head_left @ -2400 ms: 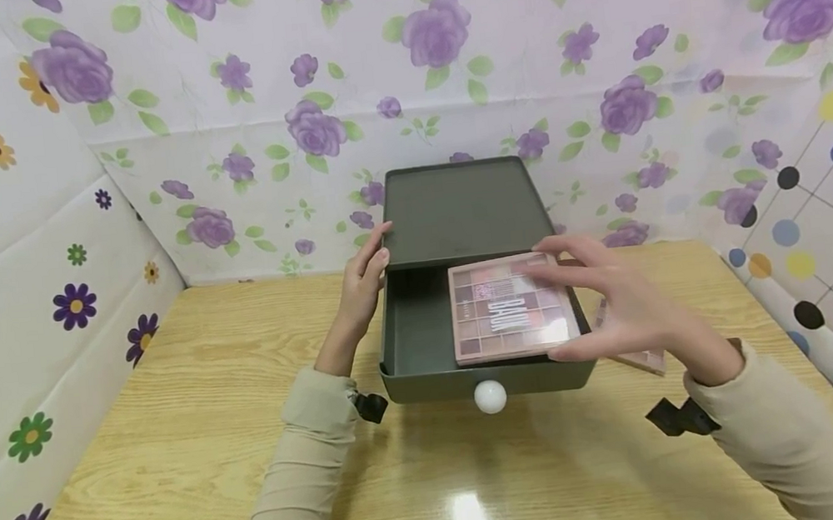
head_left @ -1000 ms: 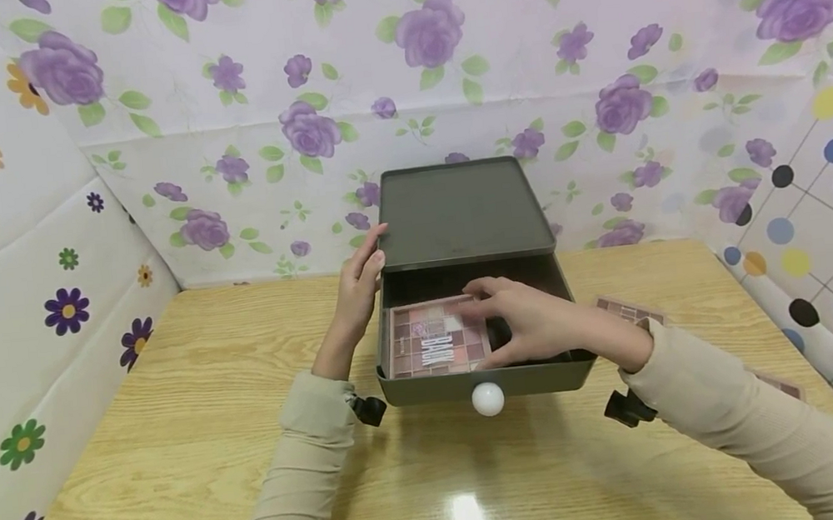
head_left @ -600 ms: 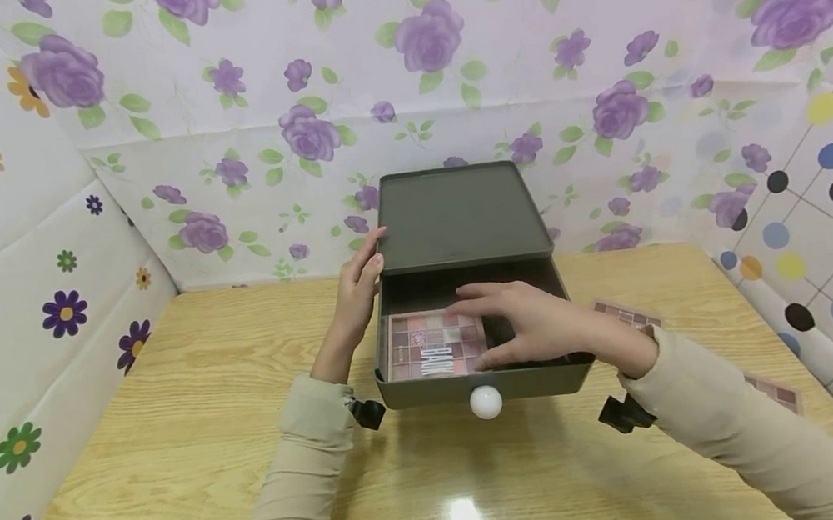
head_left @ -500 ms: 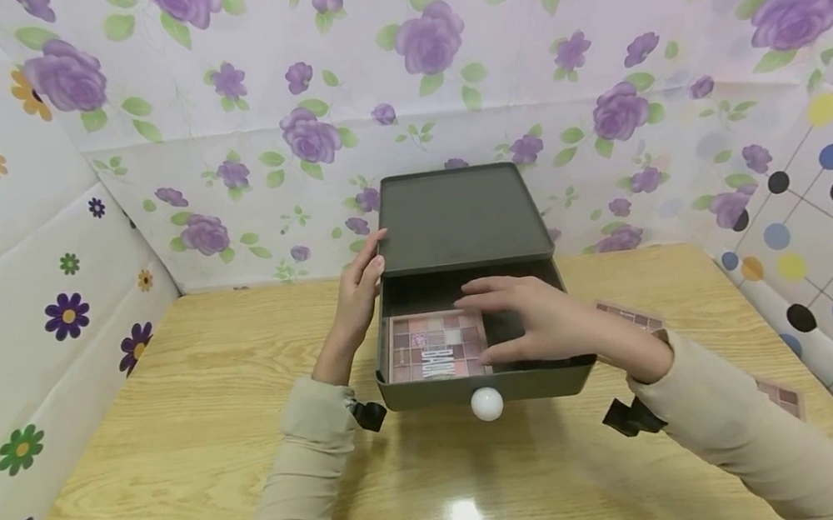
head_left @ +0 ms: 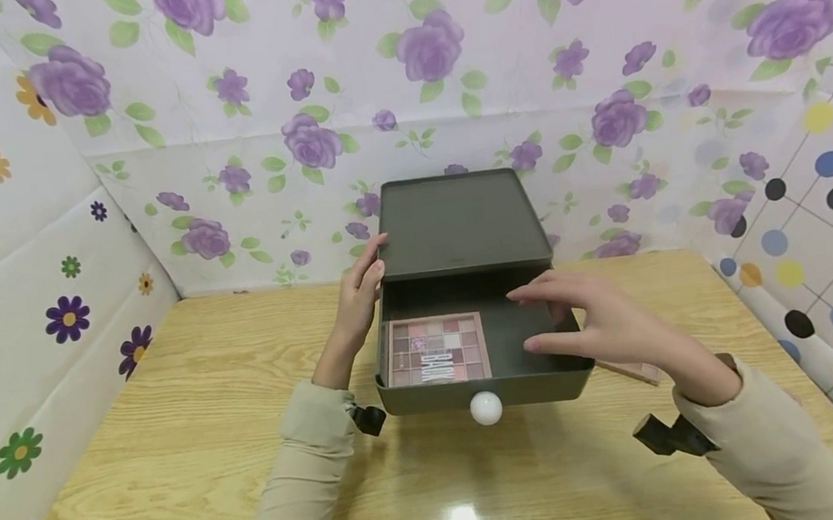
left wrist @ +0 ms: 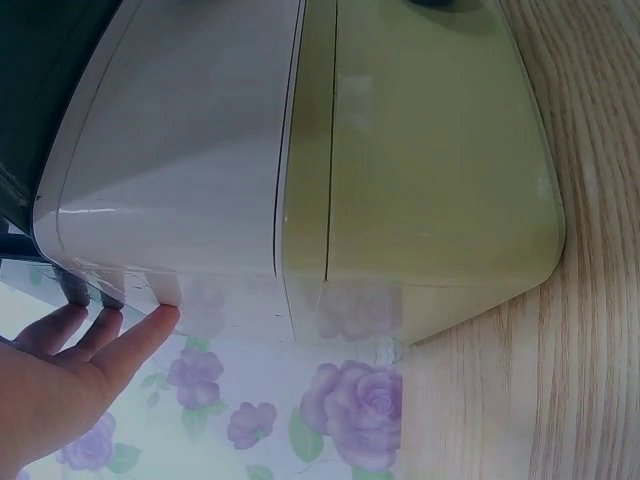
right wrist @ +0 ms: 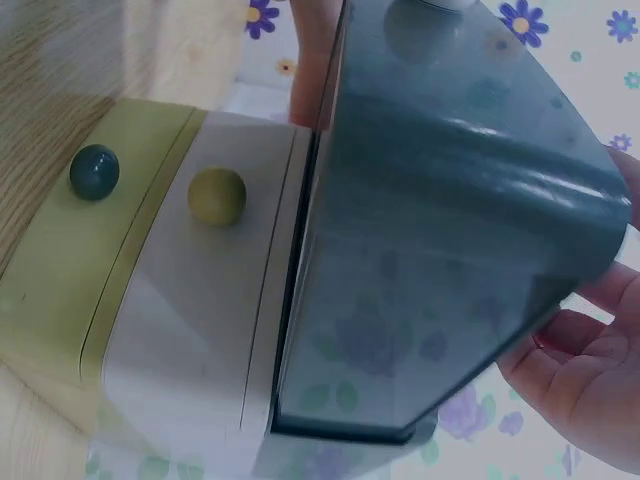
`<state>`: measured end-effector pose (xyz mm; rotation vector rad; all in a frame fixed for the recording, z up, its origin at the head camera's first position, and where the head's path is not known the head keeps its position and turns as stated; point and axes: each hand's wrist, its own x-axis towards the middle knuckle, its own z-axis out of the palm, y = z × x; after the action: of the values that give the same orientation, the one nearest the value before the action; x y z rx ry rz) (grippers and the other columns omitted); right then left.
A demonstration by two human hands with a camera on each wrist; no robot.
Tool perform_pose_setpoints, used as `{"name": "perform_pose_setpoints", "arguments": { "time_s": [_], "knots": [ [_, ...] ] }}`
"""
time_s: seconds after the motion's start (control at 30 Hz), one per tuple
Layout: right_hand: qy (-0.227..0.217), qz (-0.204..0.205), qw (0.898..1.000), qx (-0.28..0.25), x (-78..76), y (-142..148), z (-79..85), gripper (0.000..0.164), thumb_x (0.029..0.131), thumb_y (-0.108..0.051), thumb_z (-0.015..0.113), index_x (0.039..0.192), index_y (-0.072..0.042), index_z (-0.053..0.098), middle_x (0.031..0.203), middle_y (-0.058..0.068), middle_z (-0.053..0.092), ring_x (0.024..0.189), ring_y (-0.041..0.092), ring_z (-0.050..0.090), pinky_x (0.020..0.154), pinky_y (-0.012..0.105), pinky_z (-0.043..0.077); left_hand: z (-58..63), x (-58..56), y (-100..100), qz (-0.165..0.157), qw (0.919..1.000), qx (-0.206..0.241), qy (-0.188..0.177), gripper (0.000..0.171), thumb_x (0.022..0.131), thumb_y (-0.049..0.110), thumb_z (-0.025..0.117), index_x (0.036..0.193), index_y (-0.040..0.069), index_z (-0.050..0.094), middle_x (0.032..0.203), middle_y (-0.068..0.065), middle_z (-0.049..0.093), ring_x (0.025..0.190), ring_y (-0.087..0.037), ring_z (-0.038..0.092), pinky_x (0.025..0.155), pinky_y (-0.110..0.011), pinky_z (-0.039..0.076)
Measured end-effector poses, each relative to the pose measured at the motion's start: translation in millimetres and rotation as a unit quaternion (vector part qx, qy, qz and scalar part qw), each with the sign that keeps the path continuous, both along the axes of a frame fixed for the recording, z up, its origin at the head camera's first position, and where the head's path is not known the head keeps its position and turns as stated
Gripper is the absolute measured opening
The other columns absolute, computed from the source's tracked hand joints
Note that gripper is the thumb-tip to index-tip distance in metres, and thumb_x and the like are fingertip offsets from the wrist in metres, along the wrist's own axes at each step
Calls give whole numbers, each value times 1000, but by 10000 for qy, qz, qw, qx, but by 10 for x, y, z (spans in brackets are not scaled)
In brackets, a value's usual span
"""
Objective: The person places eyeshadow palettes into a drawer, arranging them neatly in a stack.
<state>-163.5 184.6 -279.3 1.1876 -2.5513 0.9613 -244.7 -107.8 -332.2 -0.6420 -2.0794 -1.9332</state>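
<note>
An eyeshadow palette [head_left: 436,350] with a clear lid lies in the left part of the pulled-out dark green drawer [head_left: 549,387], which has a white knob [head_left: 487,408]. My right hand [head_left: 603,317] hovers at the drawer's right side, thumb and fingers spread apart, holding nothing. Against the left side of the drawer cabinet [head_left: 461,222] rests my left hand [head_left: 355,304]; the left wrist view shows its extended fingers [left wrist: 140,345] touching the cabinet's side. The palette is hidden in both wrist views.
Below the green drawer are a white drawer [right wrist: 200,280] with a yellowish knob and a yellow-green drawer [right wrist: 60,270] with a dark knob, both closed. Another palette [head_left: 632,371] lies on the wooden table [head_left: 216,447] right of the cabinet, partly behind my right hand.
My right hand has carried the palette leftward into the drawer, lowered it flat, let go and moved back to the right. My left hand has stayed on the cabinet.
</note>
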Motion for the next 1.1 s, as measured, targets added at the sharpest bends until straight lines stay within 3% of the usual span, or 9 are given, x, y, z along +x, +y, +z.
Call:
{"name": "perform_pose_setpoints", "arguments": {
  "time_s": [0.23,0.37,0.53,0.63,0.8,1.1],
  "knots": [
    [323,-131,9982,-490,34,195,-27,44,70,-5,75,112,-4,62,103,6,63,76,9,51,62,23,43,2,12,3,38,10000,-23,-67,50,91,15,37,137,-4,36,146,-17,24,101,-17,36,65,-24,35],
    [294,-200,9972,-652,40,316,-57,43,70,-1,74,111,-1,62,101,10,63,74,7,56,59,20,44,9,15,4,37,10000,-26,-43,49,91,15,37,137,-4,36,146,-18,25,91,-16,38,63,-25,33],
    [257,-302,9966,-726,14,459,-147,42,70,3,73,110,0,62,99,4,62,78,5,56,61,19,46,12,19,8,31,10000,-40,-21,49,91,14,37,137,-4,36,146,-19,25,87,-16,37,61,-26,32],
    [253,-405,9963,-713,-14,541,-213,42,70,4,73,110,-1,62,98,-2,61,83,4,54,64,18,46,9,19,9,18,10000,-51,-49,50,91,16,37,137,-3,36,146,-18,25,95,-17,37,63,-26,33],
    [-158,-770,9952,-587,-57,680,-340,40,75,-1,70,114,-3,61,97,-2,61,85,3,54,66,18,46,-3,18,7,-9,10000,-40,-88,50,91,16,36,137,-3,36,147,-17,24,105,-17,35,66,-26,35],
    [-923,-1497,9838,-337,-181,929,-598,39,84,-13,65,120,-2,57,102,10,62,86,4,55,70,19,46,4,15,13,-16,10000,-12,-54,49,92,15,36,137,-4,36,146,-18,24,81,-12,36,60,-24,30]
  ]
}}
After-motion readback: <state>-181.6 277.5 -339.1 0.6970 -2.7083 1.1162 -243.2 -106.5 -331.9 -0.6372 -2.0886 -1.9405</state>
